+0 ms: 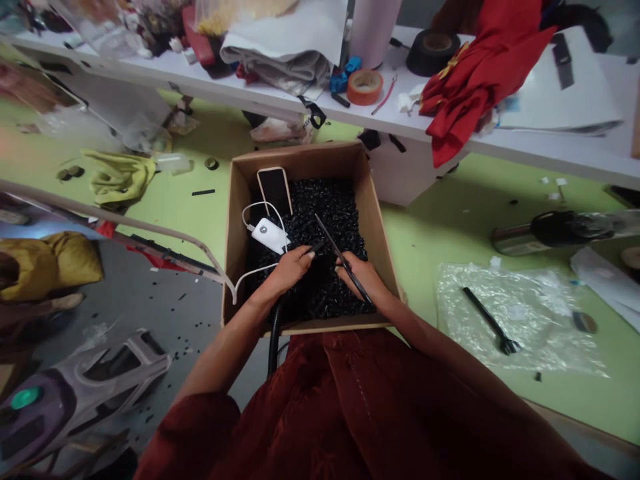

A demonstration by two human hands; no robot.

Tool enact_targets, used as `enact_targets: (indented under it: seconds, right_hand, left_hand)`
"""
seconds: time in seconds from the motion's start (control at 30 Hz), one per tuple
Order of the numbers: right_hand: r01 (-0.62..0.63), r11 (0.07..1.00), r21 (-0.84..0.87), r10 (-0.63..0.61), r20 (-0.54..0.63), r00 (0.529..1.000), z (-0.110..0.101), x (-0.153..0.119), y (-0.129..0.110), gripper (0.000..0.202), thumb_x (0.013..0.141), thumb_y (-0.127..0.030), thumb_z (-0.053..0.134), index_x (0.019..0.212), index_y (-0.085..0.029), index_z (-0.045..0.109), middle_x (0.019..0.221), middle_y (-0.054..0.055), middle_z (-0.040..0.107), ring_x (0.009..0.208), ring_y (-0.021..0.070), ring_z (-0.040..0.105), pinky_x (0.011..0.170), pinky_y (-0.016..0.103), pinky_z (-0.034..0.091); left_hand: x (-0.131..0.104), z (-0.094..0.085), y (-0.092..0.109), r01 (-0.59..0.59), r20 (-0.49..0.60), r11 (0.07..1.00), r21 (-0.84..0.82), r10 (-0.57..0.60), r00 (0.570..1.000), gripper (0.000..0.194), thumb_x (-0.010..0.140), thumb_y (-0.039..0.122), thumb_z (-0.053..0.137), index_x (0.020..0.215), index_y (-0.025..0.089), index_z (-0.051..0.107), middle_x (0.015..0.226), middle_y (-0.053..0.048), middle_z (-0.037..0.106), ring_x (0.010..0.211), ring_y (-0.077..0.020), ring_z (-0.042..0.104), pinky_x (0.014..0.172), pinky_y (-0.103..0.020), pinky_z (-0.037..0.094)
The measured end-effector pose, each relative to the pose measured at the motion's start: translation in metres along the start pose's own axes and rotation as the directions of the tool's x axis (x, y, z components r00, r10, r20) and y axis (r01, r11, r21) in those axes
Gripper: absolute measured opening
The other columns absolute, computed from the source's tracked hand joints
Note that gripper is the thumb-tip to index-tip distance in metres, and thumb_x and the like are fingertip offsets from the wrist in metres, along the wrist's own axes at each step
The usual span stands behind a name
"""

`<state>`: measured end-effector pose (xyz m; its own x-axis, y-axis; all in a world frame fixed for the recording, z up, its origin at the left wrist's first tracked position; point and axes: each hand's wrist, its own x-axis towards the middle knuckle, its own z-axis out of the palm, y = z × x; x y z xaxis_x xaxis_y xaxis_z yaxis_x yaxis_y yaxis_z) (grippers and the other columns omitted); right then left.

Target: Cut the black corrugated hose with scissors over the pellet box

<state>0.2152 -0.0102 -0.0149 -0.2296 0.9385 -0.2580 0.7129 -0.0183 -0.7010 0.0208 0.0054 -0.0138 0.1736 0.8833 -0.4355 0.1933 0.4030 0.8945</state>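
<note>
One long dark tool [344, 261] lies slantwise across the right hand [366, 275].

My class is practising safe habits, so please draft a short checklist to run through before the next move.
1. Left hand has a grip on a black piece: ok.
2. Right hand holds the dark tool: ok.
3. Tool's tip points away from the body: ok.
4. Cable well away from the left hand: not ok, it runs close by.
5. Phone and white device out of the box: not ok, both lie inside.
6. Tool's edge is sharp: cannot tell.
</note>
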Motion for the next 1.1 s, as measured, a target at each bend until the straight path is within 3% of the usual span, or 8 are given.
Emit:
enact_targets:
  seconds: [0.1, 0.23, 0.63, 0.8, 0.97, 1.1]
  right_hand:
    - [-0.016, 0.992, 0.128, 0.020, -0.029, 0.999, -0.002, -0.001, -0.001, 0.020, 0.081, -0.034, 0.048, 0.097, -0.023, 0.054, 0.064, -0.002, 0.054, 0.057, 0.0144, 0.053, 0.059, 0.025, 0.041]
    - [-0.021, 0.971, 0.237, 0.027, -0.023, 0.999, -0.002, -0.001, 0.001, 0.023, 0.082, -0.039, 0.049, 0.098, -0.023, 0.053, 0.060, -0.004, 0.052, 0.053, 0.0135, 0.052, 0.057, 0.026, 0.042]
    - [-0.041, 0.942, 0.334, 0.046, -0.006, 0.999, -0.002, -0.001, 0.002, 0.025, 0.082, -0.043, 0.050, 0.098, -0.023, 0.052, 0.061, -0.005, 0.051, 0.050, 0.0111, 0.050, 0.049, 0.022, 0.042]
    - [-0.090, 0.874, 0.477, 0.093, 0.017, 0.996, -0.004, -0.002, -0.002, 0.031, 0.082, -0.049, 0.048, 0.098, -0.022, 0.048, 0.067, -0.004, 0.052, 0.052, 0.0105, 0.051, 0.048, 0.023, 0.045]
    - [-0.035, 0.887, 0.460, 0.022, 0.034, 0.999, -0.004, -0.002, -0.002, 0.034, 0.083, -0.049, 0.050, 0.103, -0.021, 0.050, 0.074, -0.001, 0.056, 0.061, 0.0116, 0.057, 0.054, 0.024, 0.049]
    - [0.028, 0.857, 0.515, -0.022, -0.017, 1.000, -0.005, 0.001, -0.003, 0.033, 0.084, -0.048, 0.049, 0.102, -0.020, 0.050, 0.069, -0.003, 0.054, 0.060, 0.0116, 0.056, 0.056, 0.025, 0.049]
  left_hand:
    - [-0.004, 0.002, 0.006, 0.061, 0.089, 0.987, -0.146, -0.048, 0.995, 0.027, 0.081, 0.035, 0.055, 0.098, 0.015, 0.057, 0.063, 0.005, 0.040, 0.047, -0.0047, 0.031, 0.043, -0.019, 0.020]
    - [-0.008, 0.003, 0.012, 0.100, 0.131, 0.969, -0.225, -0.072, 0.989, 0.037, 0.077, 0.035, 0.062, 0.107, 0.014, 0.056, 0.066, 0.004, 0.043, 0.049, -0.0031, 0.035, 0.043, -0.017, 0.021]
    - [-0.015, 0.000, 0.026, 0.240, 0.322, 0.846, -0.476, -0.087, 0.943, 0.052, 0.068, 0.029, 0.076, 0.111, 0.016, 0.052, 0.069, 0.006, 0.047, 0.043, 0.0010, 0.035, 0.038, -0.014, 0.019]
    - [-0.014, 0.002, 0.025, 0.231, 0.304, 0.855, -0.465, -0.092, 0.948, 0.056, 0.068, 0.030, 0.076, 0.116, 0.015, 0.050, 0.069, 0.005, 0.048, 0.043, 0.0005, 0.036, 0.038, -0.015, 0.021]
    - [-0.014, 0.007, 0.020, 0.210, 0.313, 0.902, -0.377, -0.090, 0.946, 0.058, 0.071, 0.032, 0.072, 0.122, 0.016, 0.050, 0.069, 0.006, 0.046, 0.043, 0.0001, 0.037, 0.039, -0.016, 0.024]
    - [-0.018, 0.014, 0.020, 0.153, 0.324, 0.958, -0.244, -0.068, 0.943, 0.058, 0.075, 0.028, 0.066, 0.129, 0.014, 0.048, 0.067, 0.006, 0.048, 0.043, -0.0009, 0.039, 0.040, -0.017, 0.028]
